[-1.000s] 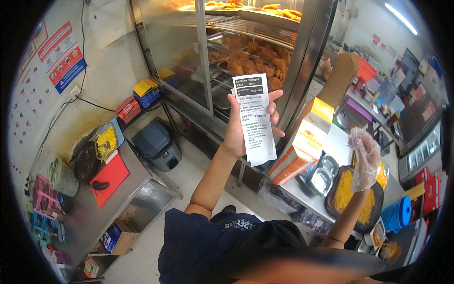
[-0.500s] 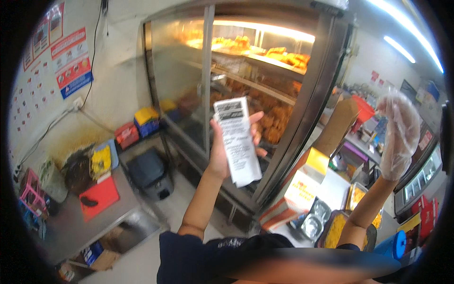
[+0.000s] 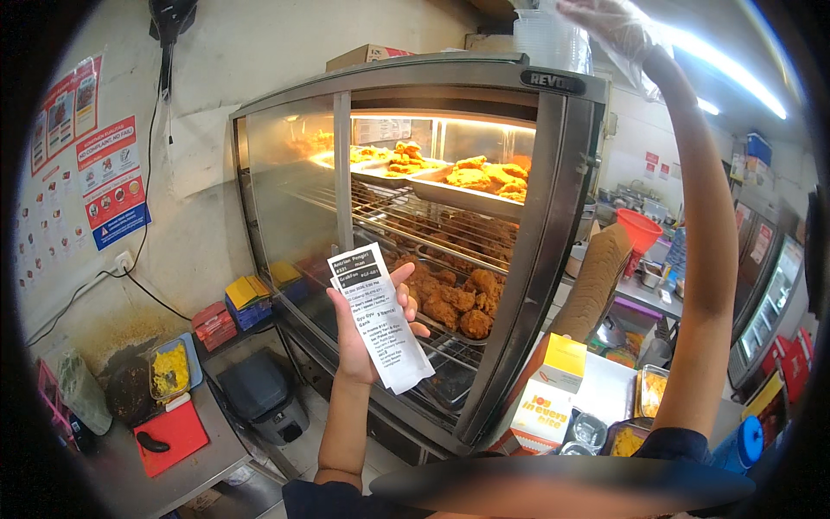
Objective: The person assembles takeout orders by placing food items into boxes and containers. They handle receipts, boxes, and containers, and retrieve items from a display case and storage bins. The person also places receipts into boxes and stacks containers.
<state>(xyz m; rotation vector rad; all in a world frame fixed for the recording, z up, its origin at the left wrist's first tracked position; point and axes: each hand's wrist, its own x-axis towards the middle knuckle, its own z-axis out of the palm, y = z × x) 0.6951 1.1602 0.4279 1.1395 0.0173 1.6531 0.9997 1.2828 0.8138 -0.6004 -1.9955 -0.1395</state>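
Note:
My left hand [image 3: 356, 339] is closed around a long printed paper receipt [image 3: 380, 324], thumb on one side and fingers on the other. Behind it stands a glass-fronted warmer cabinet [image 3: 566, 216], its right half unglazed in front. Inside, golden fried chicken pieces [image 3: 471, 173] lie on lit upper trays, and darker fried chicken [image 3: 450, 303] fills the lower rack. Raised at the top edge, my right hand [image 3: 609, 30] wears a clear plastic glove, its fingers stretched out beside a stack of clear plastic containers [image 3: 549, 41] on the cabinet. The glove's loose folds blur its outline.
On the left counter sit a red cutting board [image 3: 177, 437] and a tub of yellow food [image 3: 170, 370]. A black bin [image 3: 259, 389] stands below the cabinet's left side. At right are a yellow-and-white box [image 3: 549, 389], an orange funnel-shaped container [image 3: 638, 229] and a blue-lidded container [image 3: 743, 445].
My gloved right hand has risen to the stacked containers. The view has tilted up, showing the cabinet top, and my left hand with the receipt sits lower and further left in it.

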